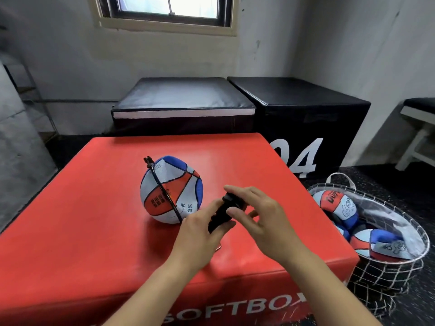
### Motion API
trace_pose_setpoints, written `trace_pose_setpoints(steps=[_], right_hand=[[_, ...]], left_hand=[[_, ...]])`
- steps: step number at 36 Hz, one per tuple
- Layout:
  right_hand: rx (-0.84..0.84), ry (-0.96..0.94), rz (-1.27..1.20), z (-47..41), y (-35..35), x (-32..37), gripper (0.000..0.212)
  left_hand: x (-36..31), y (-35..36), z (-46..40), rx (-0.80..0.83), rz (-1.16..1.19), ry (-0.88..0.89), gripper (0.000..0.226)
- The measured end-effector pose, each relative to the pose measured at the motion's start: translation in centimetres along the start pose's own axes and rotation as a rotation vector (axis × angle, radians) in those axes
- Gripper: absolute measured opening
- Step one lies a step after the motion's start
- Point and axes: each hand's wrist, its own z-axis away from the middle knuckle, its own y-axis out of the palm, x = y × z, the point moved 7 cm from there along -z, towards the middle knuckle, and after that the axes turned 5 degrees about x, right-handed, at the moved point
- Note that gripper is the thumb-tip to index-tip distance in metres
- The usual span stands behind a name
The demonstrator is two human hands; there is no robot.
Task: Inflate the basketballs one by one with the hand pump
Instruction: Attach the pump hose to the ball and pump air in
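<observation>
A partly flat red, white and blue basketball (pixel 171 189) sits on the red soft box (pixel 98 208). A thin black hose (pixel 162 191) runs over the ball from the black hand pump (pixel 222 215) up to its free tip at the ball's upper left. My left hand (pixel 200 234) grips the pump's lower body. My right hand (pixel 256 212) is curled over the pump's top end, fingers around its handle. Both hands hover just right of the ball, above the box top.
A wire basket (pixel 386 257) with a clear liner stands on the floor at the right and holds several deflated balls (pixel 339 203). Two black padded boxes (pixel 294 104) sit behind the red box. A white bench (pixel 416 128) is at the far right.
</observation>
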Motion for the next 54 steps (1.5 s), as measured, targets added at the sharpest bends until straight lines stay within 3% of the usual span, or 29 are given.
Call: trace_pose_setpoints(steps=[7, 12, 16, 31, 39, 49, 54], right_hand=[[-0.348, -0.059, -0.143, -1.9, -4.8, 2.3, 0.025], [-0.481, -0.072, -0.184, -1.8, -7.4, 3.3, 0.025], [-0.488, -0.059, -0.196, -1.7, -6.8, 3.3, 0.024], [-0.229, 0.054, -0.237, -0.8, 1.2, 0.6, 0.025], [-0.161, 0.084, -0.157, -0.3, -0.5, 0.4, 0.026], [-0.514, -0.007, -0.366, -0.3, -9.2, 1.3, 0.026], [-0.547, 0.013, -0.308, -0.4, -8.2, 1.3, 0.021]], left_hand=[[0.9, 0.1, -0.2, -0.007, 0.052, -0.019, 0.047], [1.1, 0.2, -0.1, 0.037, 0.062, -0.036, 0.045], [1.5, 0.1, -0.2, 0.054, 0.085, -0.061, 0.044], [1.5, -0.6, -0.4, 0.013, 0.177, -0.054, 0.048], [0.8, -0.1, -0.3, 0.055, 0.185, -0.054, 0.051], [0.9, 1.3, -0.5, 0.097, 0.051, -0.056, 0.045], [1.4, 1.4, -0.6, 0.094, 0.054, -0.055, 0.043]])
